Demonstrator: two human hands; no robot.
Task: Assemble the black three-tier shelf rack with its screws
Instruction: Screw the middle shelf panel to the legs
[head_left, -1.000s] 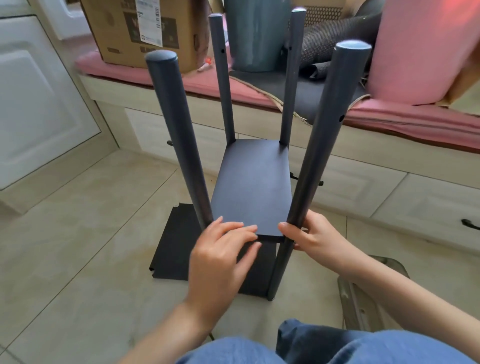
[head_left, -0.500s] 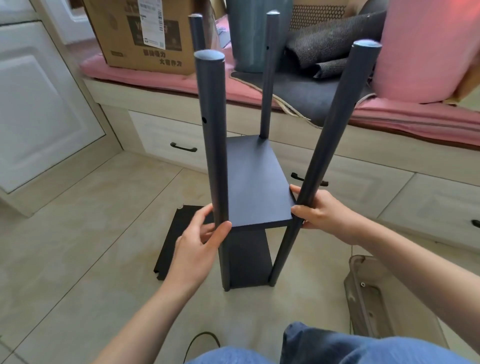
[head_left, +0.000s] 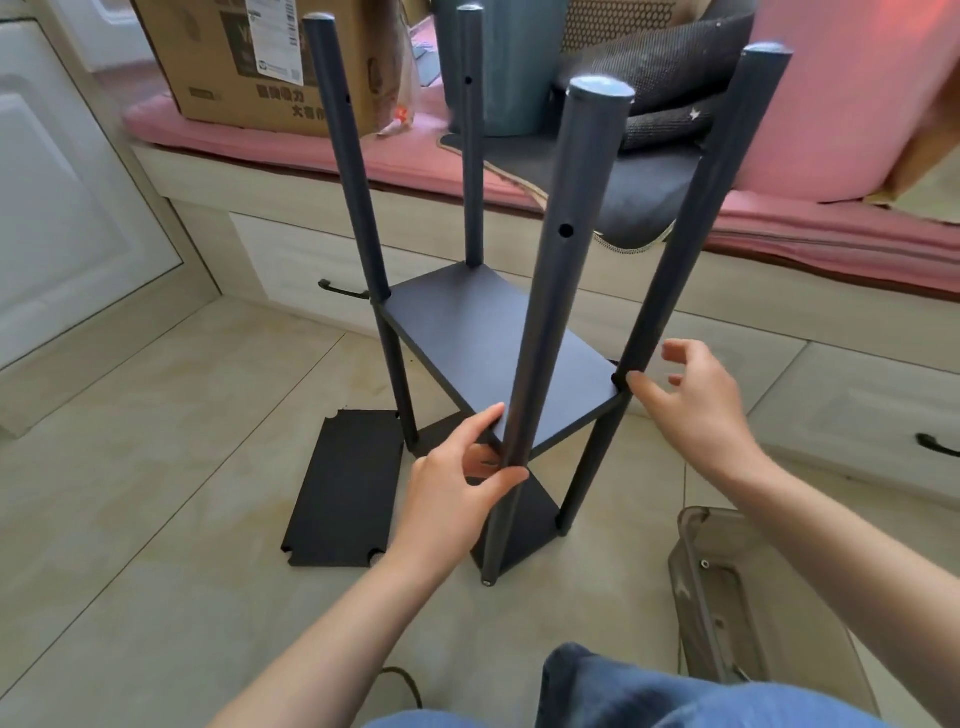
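While one hand (head_left: 457, 483) grips, four poles (head_left: 558, 291) stand.

The floor (head_left: 156, 467) is pale beige tile with thin grout lines. The black rack (head_left: 483, 364) stands on it on 4 posts, its bottom panel low against the tiles. Just left of the rack, 1 loose black shelf panel (head_left: 345, 486) lies flat, notched at its corners. At the right, a translucent brownish plastic tray (head_left: 696, 561) rests on the tiles with small screws inside. A dark cord (head_left: 402, 680) loops on the floor near the bottom edge.
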